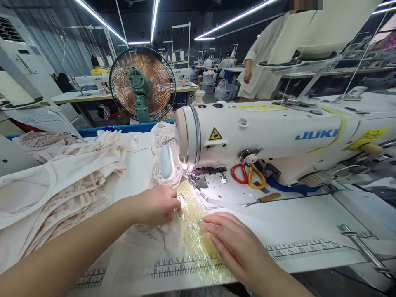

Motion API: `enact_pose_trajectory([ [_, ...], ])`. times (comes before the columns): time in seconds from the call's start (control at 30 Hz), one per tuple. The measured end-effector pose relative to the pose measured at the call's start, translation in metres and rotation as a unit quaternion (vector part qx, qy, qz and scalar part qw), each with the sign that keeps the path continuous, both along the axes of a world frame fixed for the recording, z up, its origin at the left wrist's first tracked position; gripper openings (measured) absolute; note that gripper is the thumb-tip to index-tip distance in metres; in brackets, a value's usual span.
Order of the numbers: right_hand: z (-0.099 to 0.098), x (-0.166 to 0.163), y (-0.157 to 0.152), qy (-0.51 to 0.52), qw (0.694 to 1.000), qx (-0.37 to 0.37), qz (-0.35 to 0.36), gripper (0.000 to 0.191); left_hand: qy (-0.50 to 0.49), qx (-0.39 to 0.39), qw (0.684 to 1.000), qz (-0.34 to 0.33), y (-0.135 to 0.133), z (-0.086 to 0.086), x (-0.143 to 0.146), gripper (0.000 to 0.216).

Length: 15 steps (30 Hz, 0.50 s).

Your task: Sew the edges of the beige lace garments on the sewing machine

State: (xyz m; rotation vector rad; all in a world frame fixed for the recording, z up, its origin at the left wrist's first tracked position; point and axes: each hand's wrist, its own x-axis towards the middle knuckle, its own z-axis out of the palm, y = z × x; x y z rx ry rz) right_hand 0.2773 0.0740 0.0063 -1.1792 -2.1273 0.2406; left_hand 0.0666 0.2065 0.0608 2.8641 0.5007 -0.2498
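Observation:
My left hand [161, 204] is closed, its fingers curled and pinching the edge of a pale lace bra [165, 235] in front of the sewing machine [262, 132]. Lace cups of the bra [163, 165] lie beside the needle area, with a light blue pad-shaped piece [166, 161] on top. My right hand [232, 241] rests with fingers stretched out at the right edge of a shiny, yellowish clear film strip [194, 218] on the table. The presser foot [193, 177] is just beyond my left hand. My left fingertips are partly hidden.
A heap of pale lace garments [83, 177] fills the left side. Red-handled and orange-handled scissors [256, 176] and a wooden-handled tool [268, 197] lie under the machine arm. A printed ruler [182, 268] runs along the front edge. Behind stand a fan [140, 84] and a person [262, 62].

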Motion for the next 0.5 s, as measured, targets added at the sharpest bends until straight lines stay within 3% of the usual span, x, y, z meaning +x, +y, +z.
enact_pose_trajectory([
  [0.07, -0.004, -0.009, -0.008, 0.016, 0.999, -0.027, -0.005, 0.023, -0.023, -0.017, 0.999, 0.036, -0.001, -0.004, 0.003, 0.01],
  [0.13, -0.008, -0.019, -0.013, 0.035, 0.998, -0.047, -0.029, 0.027, -0.105, -0.105, 0.984, 0.102, 0.002, -0.006, 0.005, 0.012],
  [0.2, -0.009, -0.03, -0.015, 0.05, 0.995, -0.071, -0.049, 0.043, -0.194, -0.2, 0.941, 0.193, 0.006, -0.007, 0.006, 0.015],
  [0.27, -0.007, -0.041, -0.014, 0.054, 0.991, -0.115, -0.043, 0.058, -0.255, -0.237, 0.9, 0.263, 0.009, -0.007, 0.008, 0.018],
  [0.33, -0.002, -0.051, -0.009, 0.051, 0.981, -0.185, -0.024, 0.059, -0.29, -0.209, 0.885, 0.297, 0.011, -0.01, 0.011, 0.02],
  [0.4, 0.003, -0.057, -0.002, 0.062, 0.97, -0.233, -0.032, 0.043, -0.289, -0.141, 0.895, 0.309, 0.014, -0.015, 0.014, 0.022],
  [0.5, 0.004, -0.054, 0.011, 0.073, 0.966, -0.23, -0.091, 0.028, -0.245, -0.068, 0.918, 0.304, 0.015, -0.025, 0.013, 0.019],
])
